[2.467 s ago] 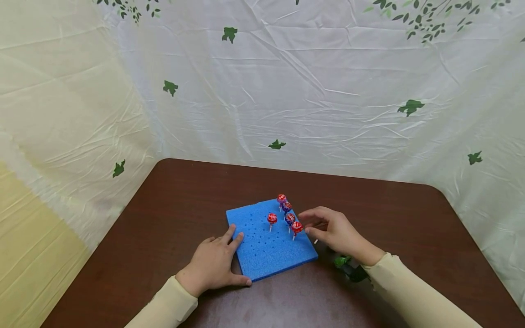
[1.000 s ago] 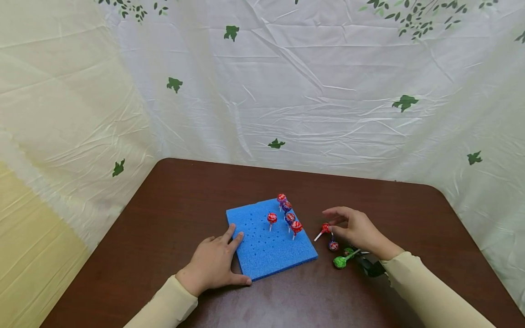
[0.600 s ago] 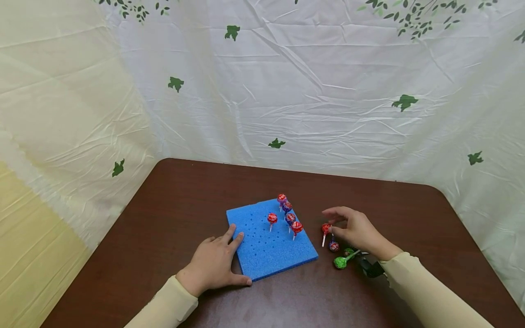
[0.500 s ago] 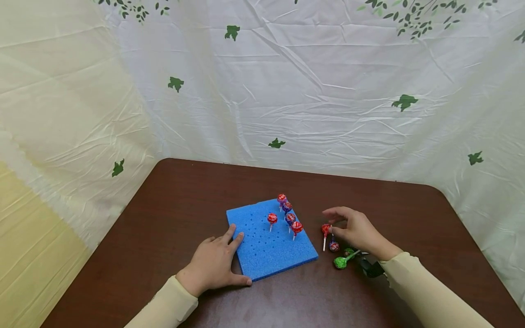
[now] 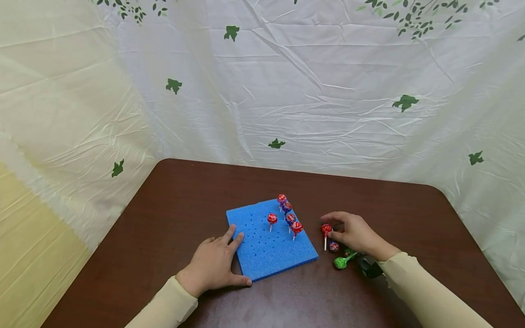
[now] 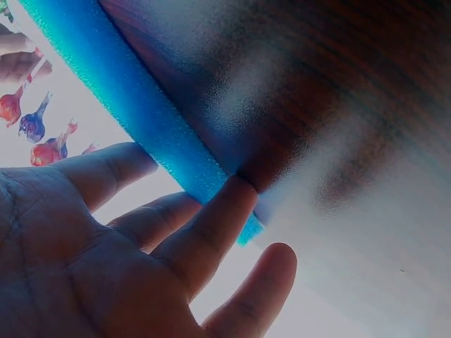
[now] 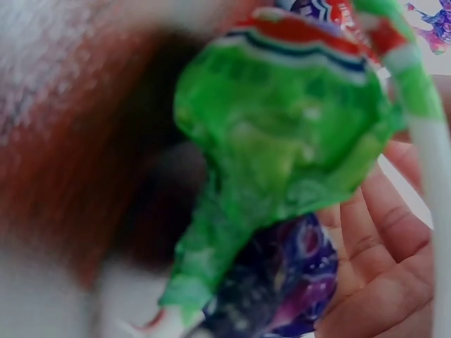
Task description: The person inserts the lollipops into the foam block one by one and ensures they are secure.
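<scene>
My left hand (image 5: 213, 264) lies at the left side of a blue foam board (image 5: 270, 255), fingers spread, fingertips on its edge. The left wrist view shows those fingers along the foam's side (image 6: 141, 105). Several red and purple wrapped lollipops (image 5: 290, 218) stand upright by their sticks toward the board's right side; a red one (image 5: 272, 218) stands nearer the middle. Right of the board, my right hand (image 5: 357, 234) pinches a red lollipop (image 5: 326, 228) at its head, its white stick pointing toward me.
Beside the right hand lie a purple lollipop (image 5: 334, 246) and a green lollipop (image 5: 341, 263), with another partly hidden behind. Close up in the right wrist view is a green lollipop (image 7: 275, 134). The brown table (image 5: 197, 182) ends before a white cloth (image 5: 328, 114).
My right hand has moved right from the board's edge to the loose lollipops. The red lollipop's stick has swung from pointing left to pointing toward me. The left hand stays put.
</scene>
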A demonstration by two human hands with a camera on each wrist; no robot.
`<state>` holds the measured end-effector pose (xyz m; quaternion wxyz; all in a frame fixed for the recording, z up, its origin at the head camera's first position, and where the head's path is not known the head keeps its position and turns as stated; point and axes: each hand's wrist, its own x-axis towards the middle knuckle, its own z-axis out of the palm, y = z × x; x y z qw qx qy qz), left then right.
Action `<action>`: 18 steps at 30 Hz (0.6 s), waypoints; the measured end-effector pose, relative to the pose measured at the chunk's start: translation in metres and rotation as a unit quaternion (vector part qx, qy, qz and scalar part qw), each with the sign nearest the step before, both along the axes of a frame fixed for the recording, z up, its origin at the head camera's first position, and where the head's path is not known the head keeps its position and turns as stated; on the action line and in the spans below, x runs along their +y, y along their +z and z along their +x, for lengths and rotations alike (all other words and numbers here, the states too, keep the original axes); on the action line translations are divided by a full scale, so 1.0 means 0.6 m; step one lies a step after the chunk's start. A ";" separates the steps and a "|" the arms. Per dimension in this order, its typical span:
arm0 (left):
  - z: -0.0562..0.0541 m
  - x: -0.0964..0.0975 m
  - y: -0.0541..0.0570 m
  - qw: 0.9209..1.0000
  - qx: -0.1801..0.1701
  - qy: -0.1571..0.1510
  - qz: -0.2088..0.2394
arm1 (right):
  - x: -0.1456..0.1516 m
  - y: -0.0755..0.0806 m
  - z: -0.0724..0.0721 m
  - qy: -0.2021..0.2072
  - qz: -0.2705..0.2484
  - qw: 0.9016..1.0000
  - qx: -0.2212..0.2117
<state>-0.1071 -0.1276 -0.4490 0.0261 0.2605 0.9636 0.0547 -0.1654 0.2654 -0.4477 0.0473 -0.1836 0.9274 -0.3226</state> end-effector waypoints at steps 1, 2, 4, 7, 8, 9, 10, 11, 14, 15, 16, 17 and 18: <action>0.000 0.000 0.000 1.000 -0.001 -0.001 0.000 | 0.000 0.000 -0.001 -0.002 0.003 1.000 -0.002; 0.000 0.000 0.001 1.000 -0.001 -0.001 -0.001 | 0.000 0.001 -0.001 0.000 0.005 1.000 -0.003; -0.004 -0.002 -0.001 1.000 -0.001 -0.002 -0.001 | 0.000 0.001 -0.003 0.003 0.012 1.000 0.000; -0.015 -0.006 -0.003 1.000 0.002 -0.007 -0.002 | -0.004 0.000 -0.009 0.004 0.024 1.000 0.013; -0.018 -0.008 -0.003 1.000 0.003 -0.008 -0.001 | -0.006 -0.001 -0.010 0.003 0.028 0.999 0.019; -0.022 -0.009 -0.004 1.000 0.003 -0.010 -0.001 | -0.007 -0.002 -0.012 0.003 0.031 0.999 0.024; -0.025 -0.010 -0.004 1.000 0.003 -0.011 -0.001 | -0.008 -0.002 -0.013 0.002 0.034 0.999 0.029; -0.028 -0.012 -0.003 1.000 0.003 -0.013 -0.001 | -0.009 -0.003 -0.015 0.002 0.036 0.999 0.034; -0.038 -0.016 -0.003 1.000 0.002 -0.018 0.001 | -0.013 -0.005 -0.020 -0.001 0.039 0.998 0.040; -0.042 -0.018 -0.004 1.000 0.001 -0.019 0.001 | -0.014 -0.005 -0.021 -0.003 0.038 0.998 0.040; -0.045 -0.019 -0.004 1.000 0.001 -0.021 0.002 | -0.015 -0.006 -0.023 -0.005 0.038 0.998 0.039; -0.049 -0.021 -0.004 1.000 0.000 -0.022 0.002 | -0.017 -0.006 -0.024 -0.004 0.038 0.998 0.040; -0.053 -0.023 -0.005 1.000 -0.001 -0.024 0.002 | -0.018 -0.006 -0.026 -0.007 0.039 0.998 0.039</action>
